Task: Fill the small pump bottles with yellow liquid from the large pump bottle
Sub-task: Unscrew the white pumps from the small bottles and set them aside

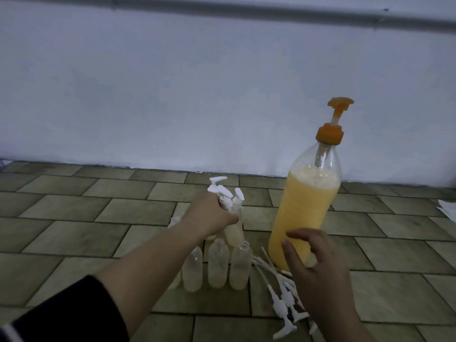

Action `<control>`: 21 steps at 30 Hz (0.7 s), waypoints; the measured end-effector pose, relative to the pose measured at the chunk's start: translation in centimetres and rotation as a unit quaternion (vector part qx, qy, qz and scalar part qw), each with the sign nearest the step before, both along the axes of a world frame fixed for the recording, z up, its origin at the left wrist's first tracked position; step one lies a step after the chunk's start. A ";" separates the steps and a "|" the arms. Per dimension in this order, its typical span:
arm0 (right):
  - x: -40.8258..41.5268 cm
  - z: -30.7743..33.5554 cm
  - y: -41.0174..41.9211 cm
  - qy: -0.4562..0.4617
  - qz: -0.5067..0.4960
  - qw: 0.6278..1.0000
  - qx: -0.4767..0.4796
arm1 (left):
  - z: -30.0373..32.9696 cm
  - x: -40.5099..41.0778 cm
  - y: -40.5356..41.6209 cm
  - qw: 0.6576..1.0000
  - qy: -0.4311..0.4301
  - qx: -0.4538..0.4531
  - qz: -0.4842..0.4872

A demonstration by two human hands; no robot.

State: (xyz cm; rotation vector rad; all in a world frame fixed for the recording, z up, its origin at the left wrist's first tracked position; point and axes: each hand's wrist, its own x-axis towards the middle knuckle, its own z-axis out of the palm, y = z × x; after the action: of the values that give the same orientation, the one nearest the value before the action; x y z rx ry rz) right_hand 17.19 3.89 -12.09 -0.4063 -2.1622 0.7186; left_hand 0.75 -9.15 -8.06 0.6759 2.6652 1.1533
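Observation:
The large pump bottle (308, 208) stands on the tiled floor at the right, orange pump on top, mostly full of yellow liquid. My right hand (318, 265) hovers just in front of its base with fingers spread, holding nothing. My left hand (209, 215) is wrapped around the neck of a small pump bottle (233, 230) with a white pump head; other capped small bottles stand close behind it. Three uncapped small bottles (217, 265) stand in a row in front, holding pale liquid. Loose white pump heads (283, 297) with long tubes lie to their right.
A pale wall (197, 95) rises just behind the bottles, with a grey pipe (271, 9) along its top. A white scrap (447, 209) lies at the far right edge. Bare brown floor tiles (74, 218) stretch to the left.

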 end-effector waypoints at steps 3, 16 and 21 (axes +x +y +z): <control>-1.5 3.8 -1.3 0.025 0.055 0.997 -0.045 | 1.5 0.4 -1.8 0.998 -0.003 0.062 0.023; -7.5 12.0 -3.8 -0.079 0.186 0.974 -0.103 | 4.1 3.0 -3.9 0.950 0.012 0.301 -0.084; -6.9 12.7 -3.5 -0.061 0.253 0.925 -0.276 | 3.8 3.3 -4.7 0.932 -0.051 0.337 -0.120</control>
State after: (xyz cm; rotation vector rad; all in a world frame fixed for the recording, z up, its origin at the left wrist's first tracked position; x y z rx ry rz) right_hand 10.33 0.35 0.57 -0.1686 -2.1711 1.6496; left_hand 4.00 -13.81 -4.25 0.9663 1.9910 1.9678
